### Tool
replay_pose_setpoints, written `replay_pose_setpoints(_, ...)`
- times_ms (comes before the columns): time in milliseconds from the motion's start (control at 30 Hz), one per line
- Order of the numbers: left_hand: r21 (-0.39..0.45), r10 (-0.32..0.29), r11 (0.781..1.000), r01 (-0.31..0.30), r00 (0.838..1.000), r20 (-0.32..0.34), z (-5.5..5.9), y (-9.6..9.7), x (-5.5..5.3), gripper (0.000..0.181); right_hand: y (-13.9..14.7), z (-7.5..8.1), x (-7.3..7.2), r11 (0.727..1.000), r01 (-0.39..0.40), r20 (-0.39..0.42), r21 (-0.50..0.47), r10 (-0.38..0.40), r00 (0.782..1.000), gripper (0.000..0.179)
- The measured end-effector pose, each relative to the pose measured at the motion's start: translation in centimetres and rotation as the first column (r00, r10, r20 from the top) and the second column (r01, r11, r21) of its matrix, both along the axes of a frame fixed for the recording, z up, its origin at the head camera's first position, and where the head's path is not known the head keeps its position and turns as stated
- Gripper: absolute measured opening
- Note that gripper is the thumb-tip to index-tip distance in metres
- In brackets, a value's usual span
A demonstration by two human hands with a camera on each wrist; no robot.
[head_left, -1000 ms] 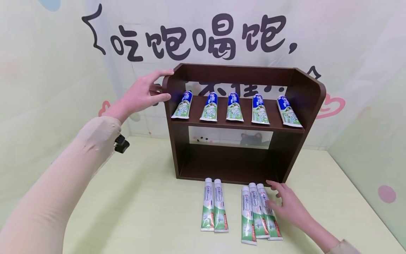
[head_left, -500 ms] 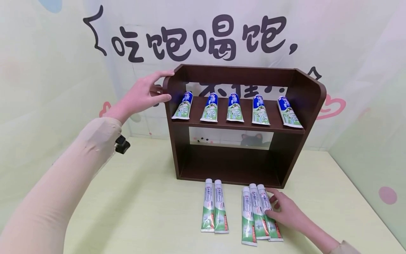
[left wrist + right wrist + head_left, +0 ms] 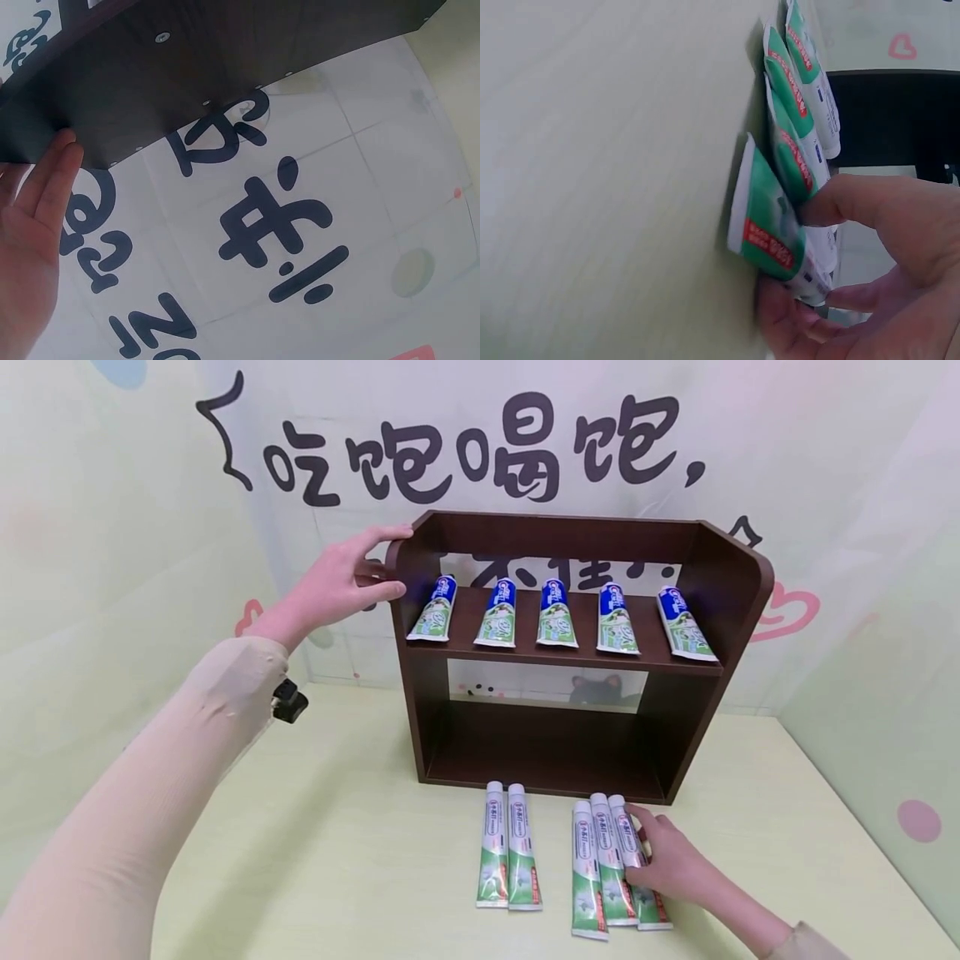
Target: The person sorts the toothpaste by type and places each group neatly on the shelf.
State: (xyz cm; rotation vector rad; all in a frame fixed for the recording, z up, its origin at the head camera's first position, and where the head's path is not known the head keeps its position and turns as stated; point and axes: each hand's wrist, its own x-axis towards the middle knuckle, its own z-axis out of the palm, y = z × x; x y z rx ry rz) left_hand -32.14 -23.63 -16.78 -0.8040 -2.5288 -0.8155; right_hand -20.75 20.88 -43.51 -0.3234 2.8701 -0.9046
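Observation:
My left hand (image 3: 326, 581) touches the upper left side of a dark brown two-tier shelf (image 3: 566, 658). In the left wrist view, straight fingers (image 3: 49, 184) lie against the shelf's side panel (image 3: 187, 75). My right hand (image 3: 678, 860) pinches the rightmost white-and-green toothpaste tube (image 3: 654, 912) between thumb and fingers. The right wrist view shows that toothpaste tube (image 3: 769, 232) tilted beside the others, its flat end off the table. Two more toothpaste tubes (image 3: 592, 868) lie just left of it, overlapping. Another pair of toothpaste tubes (image 3: 507, 852) lies further left.
Several blue-and-green toothpaste tubes (image 3: 557, 614) lie in a spaced row on the upper tier. The lower tier's board (image 3: 540, 747) is bare. A pale table (image 3: 337, 852) carries everything, and a printed backdrop (image 3: 465, 410) hangs close behind the shelf.
My right hand has moved down slightly onto the rightmost toothpaste tube and taken hold of it; before, its fingers hovered at the tube's side. The left hand stays at the shelf.

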Motion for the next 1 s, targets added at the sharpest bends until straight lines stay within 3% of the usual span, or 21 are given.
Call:
replay_pose_setpoints(167, 0.0, 0.0, 1.0, 0.0, 1.0, 0.001, 0.0, 0.1, 0.1, 0.065, -0.1, 0.3, 0.2, 1.0, -0.004, 0.036, -0.001, 0.004, 0.999, 0.099)
replay_pose_setpoints(567, -0.006, 0.0, 1.0, 0.0, 1.0, 0.0, 0.1, 0.2, 0.1, 0.066, 0.3, 0.4, 0.2, 0.998, -0.022, 0.107, -0.066, 0.029, 0.994, 0.091)
replay_pose_setpoints(733, -0.004, 0.001, 1.0, -0.001, 1.0, -0.005, 0.0, 0.3, 0.1, 0.065, 1.0, 0.5, -0.4, 0.992, -0.007, 0.207, -0.125, 0.033, 0.978, 0.09)
replay_pose_setpoints(1000, -0.008, 0.012, 1.0, -0.012, 1.0, -0.003, 0.1, 0.3, 0.3, 0.065, 2.3, 0.4, -1.0, 0.96, -0.074, 0.262, -0.27, 0.147, 0.954, 0.093)
